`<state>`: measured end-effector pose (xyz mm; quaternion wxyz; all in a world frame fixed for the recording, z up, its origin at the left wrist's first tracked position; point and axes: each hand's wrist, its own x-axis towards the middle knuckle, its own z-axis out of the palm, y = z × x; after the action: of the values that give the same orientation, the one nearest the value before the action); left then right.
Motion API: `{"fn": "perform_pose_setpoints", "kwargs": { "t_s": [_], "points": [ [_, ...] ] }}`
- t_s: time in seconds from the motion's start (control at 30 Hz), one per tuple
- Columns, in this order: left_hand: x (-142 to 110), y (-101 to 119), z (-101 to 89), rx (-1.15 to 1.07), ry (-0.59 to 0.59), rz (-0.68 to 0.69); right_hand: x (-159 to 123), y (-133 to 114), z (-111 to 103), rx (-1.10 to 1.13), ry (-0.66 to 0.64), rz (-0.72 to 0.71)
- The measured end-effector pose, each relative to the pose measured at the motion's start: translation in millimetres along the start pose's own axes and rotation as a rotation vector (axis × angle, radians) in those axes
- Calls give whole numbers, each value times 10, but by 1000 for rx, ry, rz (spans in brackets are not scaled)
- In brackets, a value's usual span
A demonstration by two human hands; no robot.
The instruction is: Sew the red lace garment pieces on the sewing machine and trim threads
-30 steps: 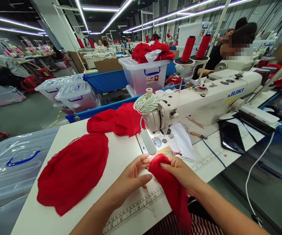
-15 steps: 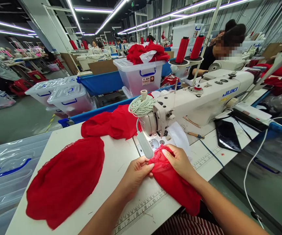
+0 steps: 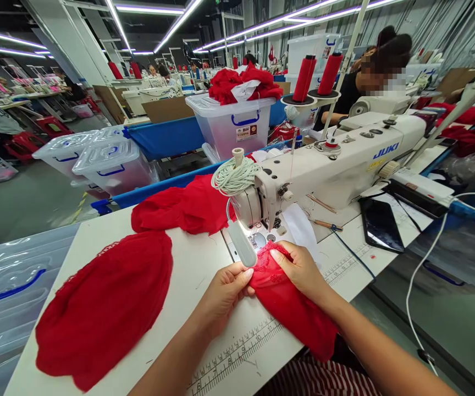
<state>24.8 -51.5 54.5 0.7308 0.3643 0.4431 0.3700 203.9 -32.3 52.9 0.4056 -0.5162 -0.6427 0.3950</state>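
Sheer red fabric with a lace edge stretches between my hands and drapes over the table's front edge. My left hand pinches its left corner between thumb and fingers. Along the lace, my right hand is closed on the cloth, thumb on top. Just beyond my fingers stands the sewing machine, its needle area lit. A grey lamp head hangs in front, close to my left fingertips. Some of the lace's far edge lies close to the needle plate; whether the presser foot touches it is unclear.
Red fabric pieces lie flat at the left, and another red bundle sits behind them. A phone and a wooden-handled tool lie at the right. Clear plastic boxes stand beyond. A co-worker sits across.
The camera view has shifted slightly, so everything sits a little further left. Both hands keep their hold on the red fabric, with hardly any other movement.
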Motion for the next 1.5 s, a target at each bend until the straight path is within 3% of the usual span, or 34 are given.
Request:
{"fn": "perform_pose_setpoints", "kwargs": {
  "t_s": [0.3,0.47,0.6,0.77,1.07,1.3,1.5],
  "points": [
    [-7,-13,-1,37,-25,26,-10,18,-10,7,-15,15],
    [-92,64,36,89,43,-10,-51,-99,-131,121,-257,44],
    [-221,197,-44,100,60,-46,-114,-142,-294,216,-410,110],
    [-296,256,-99,182,-44,-82,-169,-85,-375,252,-308,224],
    [-249,166,-7,171,-84,-20,-195,104,-361,178,-104,163],
    [-146,58,76,45,104,99,-266,115,-393,150,-68,108],
    [-109,3,104,-20,153,124,-312,113,-373,143,-55,104]
  ]
}}
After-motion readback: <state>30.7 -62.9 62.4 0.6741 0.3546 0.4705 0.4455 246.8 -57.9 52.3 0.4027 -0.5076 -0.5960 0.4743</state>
